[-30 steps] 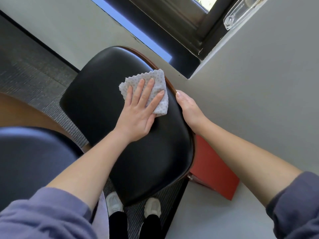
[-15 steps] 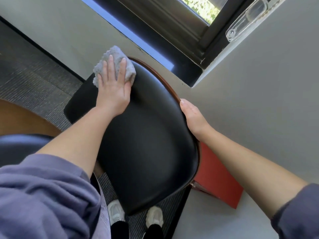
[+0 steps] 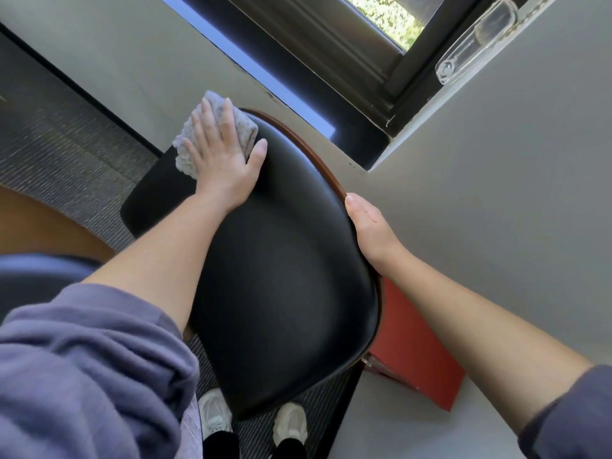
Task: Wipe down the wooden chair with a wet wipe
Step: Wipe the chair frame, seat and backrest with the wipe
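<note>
Wet wipe [image 3: 245, 129] under left hand [image 3: 222, 164], atop chair [image 3: 284, 260].

No text, label, brand or number legible anywhere in view. Chair [image 3: 281, 276] upholstery plain black, wet wipe [image 3: 246, 129] unprinted. Red box [image 3: 414, 352] beside the chair shows a bare face, no markings readable

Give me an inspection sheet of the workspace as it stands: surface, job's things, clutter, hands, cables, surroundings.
Surface: chair, black padding edged in brown wood.
Job's things: wet wipe, crumpled at the padding's top edge.
Clutter: red box behind the chair's right side.
Hands: left hand flat on the wet wipe; right hand grips the chair's edge.
Cables: nothing seen.
Surroundings: grey carpet below, window above.
</note>
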Demonstrator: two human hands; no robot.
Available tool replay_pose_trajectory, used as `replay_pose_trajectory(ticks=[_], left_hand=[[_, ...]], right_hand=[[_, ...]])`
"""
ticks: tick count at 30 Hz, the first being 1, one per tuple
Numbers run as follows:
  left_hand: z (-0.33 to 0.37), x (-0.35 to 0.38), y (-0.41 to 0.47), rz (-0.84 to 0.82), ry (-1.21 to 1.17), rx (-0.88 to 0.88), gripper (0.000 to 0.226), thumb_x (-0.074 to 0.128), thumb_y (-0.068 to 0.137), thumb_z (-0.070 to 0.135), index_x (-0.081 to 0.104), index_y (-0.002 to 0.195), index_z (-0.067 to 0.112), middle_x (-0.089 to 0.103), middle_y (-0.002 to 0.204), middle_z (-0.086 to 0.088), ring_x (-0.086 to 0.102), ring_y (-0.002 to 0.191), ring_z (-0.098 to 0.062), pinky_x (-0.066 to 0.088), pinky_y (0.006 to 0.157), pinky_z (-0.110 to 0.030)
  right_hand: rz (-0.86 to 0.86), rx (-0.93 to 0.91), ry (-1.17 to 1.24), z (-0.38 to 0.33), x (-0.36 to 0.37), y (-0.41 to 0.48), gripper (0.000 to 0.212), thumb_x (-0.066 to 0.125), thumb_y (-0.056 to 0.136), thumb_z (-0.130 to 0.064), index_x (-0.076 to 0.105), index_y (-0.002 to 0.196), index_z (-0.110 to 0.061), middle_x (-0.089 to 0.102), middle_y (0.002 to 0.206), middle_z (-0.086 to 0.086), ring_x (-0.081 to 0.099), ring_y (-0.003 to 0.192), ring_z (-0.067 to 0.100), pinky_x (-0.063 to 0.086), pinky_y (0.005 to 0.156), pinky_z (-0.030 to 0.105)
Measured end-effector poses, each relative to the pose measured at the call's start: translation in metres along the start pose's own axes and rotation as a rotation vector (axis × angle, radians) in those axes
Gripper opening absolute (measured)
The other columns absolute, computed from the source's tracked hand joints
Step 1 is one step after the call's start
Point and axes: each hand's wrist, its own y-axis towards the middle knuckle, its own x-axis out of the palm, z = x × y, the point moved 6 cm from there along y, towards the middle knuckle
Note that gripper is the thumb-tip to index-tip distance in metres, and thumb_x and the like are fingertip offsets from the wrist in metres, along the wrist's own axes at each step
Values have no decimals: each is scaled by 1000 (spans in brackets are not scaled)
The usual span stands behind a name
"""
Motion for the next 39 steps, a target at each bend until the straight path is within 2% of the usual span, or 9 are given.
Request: replay_pose_trajectory(ticks=[4, 7, 12, 18, 21, 26, 30, 35, 39], left_hand=[[11, 12, -24, 39, 27, 5, 83, 21, 93, 59, -7, 154, 10, -13, 159, -25, -14, 146, -41, -8, 115, -60], [27, 29, -58, 24, 7, 39, 84, 17, 93, 59, -8, 153, 6, -14, 157, -29, -15, 145, -45, -10, 114, -58], [47, 57, -121, -15, -111, 75, 77, 19, 96, 51, -12, 151, 7, -19, 156, -28, -20, 145, -41, -14, 116, -55], [67, 74, -168, -37, -162, 117, 75, 18, 97, 48, -13, 151, 7, -23, 156, -25, -24, 145, -35, -13, 116, -57], [78, 75, -185, -59, -166, 192, 74, 18, 98, 49, -13, 152, 9, -23, 157, -22, -25, 145, -35, -12, 116, -58], [96, 79, -232, -105, -60, 418, 73, 15, 99, 54, -4, 154, 10, -16, 158, -23, -17, 146, -41, -6, 116, -62], [103, 85, -268, -143, 69, 547, 70, 24, 99, 49, 5, 154, 9, -6, 159, -26, -8, 146, -45, 4, 115, -66], [92, 94, -287, -120, 118, 690, 59, 35, 101, 36, 18, 153, 14, 4, 160, -21, 2, 147, -44, 9, 115, -65], [90, 94, -276, -81, 92, 635, 65, 45, 98, 33, 15, 153, 22, 2, 161, -17, 1, 148, -41, 8, 117, -62]], right_hand=[[17, 13, 14, 4, -1, -2, 46, 30, 107, -29, 53, 117, 9, 55, 121, 26, 50, 111, 32, 39, 97, 33], [11, -8, 24, 2, -1, -4, 46, 30, 106, -31, 53, 110, 9, 59, 107, 24, 56, 98, 32, 45, 96, 42], [5, -35, 32, 0, 1, -6, 54, 35, 96, -39, 51, 103, 12, 56, 92, 14, 51, 86, 18, 46, 85, 41], [20, -42, 10, 2, -1, -6, 52, 35, 102, -35, 50, 112, 14, 58, 113, 30, 59, 96, 33, 43, 98, 49], [22, -49, 1, 2, -1, -5, 54, 35, 101, -38, 51, 112, 12, 56, 116, 30, 59, 92, 29, 44, 97, 48], [50, -22, 11, 18, -4, -12, 48, 32, 106, -33, 57, 116, 7, 63, 118, 19, 60, 100, 20, 44, 84, 16], [36, 1, 58, 30, -5, -32, 40, 30, 107, -29, 59, 106, -2, 63, 103, 3, 56, 96, 11, 44, 90, 23], [-25, -3, 86, 31, -5, -34, 41, 30, 106, -28, 55, 120, 2, 60, 126, 19, 56, 106, 12, 42, 102, 31], [-30, 30, 114, 34, -3, -34, 38, 29, 107, -27, 58, 120, -6, 63, 125, 10, 58, 118, 19, 43, 105, 33]])
